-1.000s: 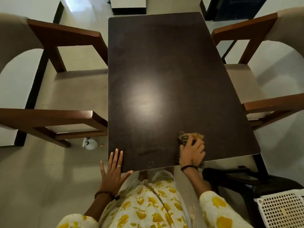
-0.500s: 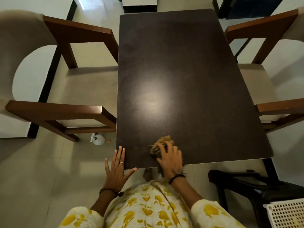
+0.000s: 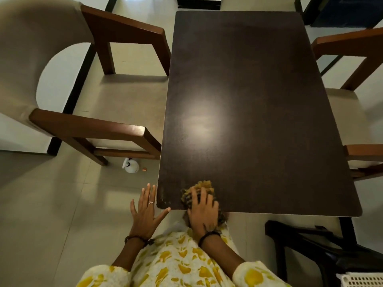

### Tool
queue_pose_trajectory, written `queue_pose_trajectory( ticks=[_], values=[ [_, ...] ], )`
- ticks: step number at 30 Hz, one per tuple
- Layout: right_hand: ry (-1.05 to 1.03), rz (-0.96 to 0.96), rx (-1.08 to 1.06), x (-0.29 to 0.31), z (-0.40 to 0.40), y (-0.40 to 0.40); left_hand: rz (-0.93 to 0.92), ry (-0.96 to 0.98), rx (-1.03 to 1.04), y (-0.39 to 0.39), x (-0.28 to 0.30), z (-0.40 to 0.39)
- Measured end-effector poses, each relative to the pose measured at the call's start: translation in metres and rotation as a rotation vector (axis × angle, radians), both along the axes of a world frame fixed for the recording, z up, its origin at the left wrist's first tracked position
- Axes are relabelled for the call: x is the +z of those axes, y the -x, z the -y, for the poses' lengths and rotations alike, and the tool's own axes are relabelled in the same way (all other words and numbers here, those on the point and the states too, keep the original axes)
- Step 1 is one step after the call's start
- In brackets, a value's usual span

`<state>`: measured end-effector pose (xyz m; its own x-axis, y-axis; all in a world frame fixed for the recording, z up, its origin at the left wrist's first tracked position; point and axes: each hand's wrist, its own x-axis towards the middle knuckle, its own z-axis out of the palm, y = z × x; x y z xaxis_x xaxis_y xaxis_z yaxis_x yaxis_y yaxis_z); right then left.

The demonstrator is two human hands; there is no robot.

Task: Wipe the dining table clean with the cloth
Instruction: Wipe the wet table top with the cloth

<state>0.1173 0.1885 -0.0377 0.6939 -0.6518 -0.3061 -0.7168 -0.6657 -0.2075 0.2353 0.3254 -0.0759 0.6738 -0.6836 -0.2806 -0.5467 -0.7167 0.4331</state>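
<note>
Right hand [image 3: 204, 212] lies flat on the cloth [image 3: 199, 188], fingers spread, pressing it down rather than pinching it; this grip holds the cloth by palm pressure. Cloth sits at the near edge of the dark worktop [image 3: 259, 100], towards the near-left corner, partly hanging over the edge beneath the palm. Left hand [image 3: 146, 212] is open wide and holds nothing, thumb tip touching the near-left corner, the rest of the hand off the worktop. Pale specks show just beside that corner, left of the cloth. Judgement: step in hand is the pass along the near edge, with the whole far surface yet to check. To do it well: keep the palm flat and pressure even, carry the cloth fully over the specks to the corner, overlap each stroke, gather the overhanging part so debris is trapped, not pushed onto the floor.
</note>
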Motion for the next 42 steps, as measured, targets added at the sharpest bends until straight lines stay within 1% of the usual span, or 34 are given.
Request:
queue_pose_trajectory(
  ticks=[3, 5, 7, 9, 10, 13, 15, 17, 20, 23, 27, 30, 36, 39, 42],
  values=[
    [0.01, 0.045, 0.159, -0.001, -0.003, -0.028, 0.002, 0.0, -0.03, 0.001, -0.002, -0.009],
    [-0.009, 0.038, 0.217, 0.005, 0.005, -0.046, -0.015, -0.015, -0.011, 0.003, -0.003, -0.009],
    [-0.018, 0.049, 0.227, 0.013, 0.015, -0.065, -0.044, -0.031, 0.034, 0.005, -0.003, -0.007],
    [-0.083, 0.044, 0.276, 0.015, 0.02, -0.084, -0.058, -0.044, 0.069, 0.006, -0.004, -0.005],
    [-0.105, 0.051, 0.257, 0.016, 0.02, -0.092, -0.06, -0.053, 0.081, 0.006, -0.004, -0.005],
    [-0.063, 0.072, 0.261, 0.014, 0.017, -0.102, -0.068, -0.051, 0.133, 0.007, -0.004, -0.006],
    [-0.029, 0.085, 0.327, 0.009, 0.012, -0.098, -0.053, -0.014, 0.188, 0.011, -0.004, -0.008],
    [0.045, 0.14, 0.373, 0.003, 0.006, -0.088, -0.046, 0.019, 0.242, 0.016, -0.004, -0.01],
    [0.073, 0.175, 0.482, -0.006, -0.011, -0.068, -0.006, 0.021, 0.256, 0.016, -0.006, -0.013],
    [0.06, 0.24, 0.522, -0.008, -0.018, -0.052, 0.007, -0.008, 0.208, 0.013, -0.01, -0.019],
    [0.038, 0.272, 0.552, -0.007, -0.008, -0.034, 0.012, -0.015, 0.176, 0.015, -0.014, -0.024],
    [0.046, 0.285, 0.59, -0.005, 0.007, -0.014, 0.019, -0.002, 0.153, 0.008, -0.012, -0.019],
    [0.126, 0.275, 0.609, -0.001, 0.053, 0.039, 0.042, 0.034, 0.032, 0.003, -0.007, -0.003],
    [0.14, 0.26, 0.586, -0.001, 0.055, 0.038, 0.062, 0.001, 0.0, 0.0, -0.007, -0.003],
    [0.135, 0.28, 0.587, -0.003, 0.039, 0.014, 0.069, -0.039, -0.022, -0.002, -0.004, -0.005]
  ],
)
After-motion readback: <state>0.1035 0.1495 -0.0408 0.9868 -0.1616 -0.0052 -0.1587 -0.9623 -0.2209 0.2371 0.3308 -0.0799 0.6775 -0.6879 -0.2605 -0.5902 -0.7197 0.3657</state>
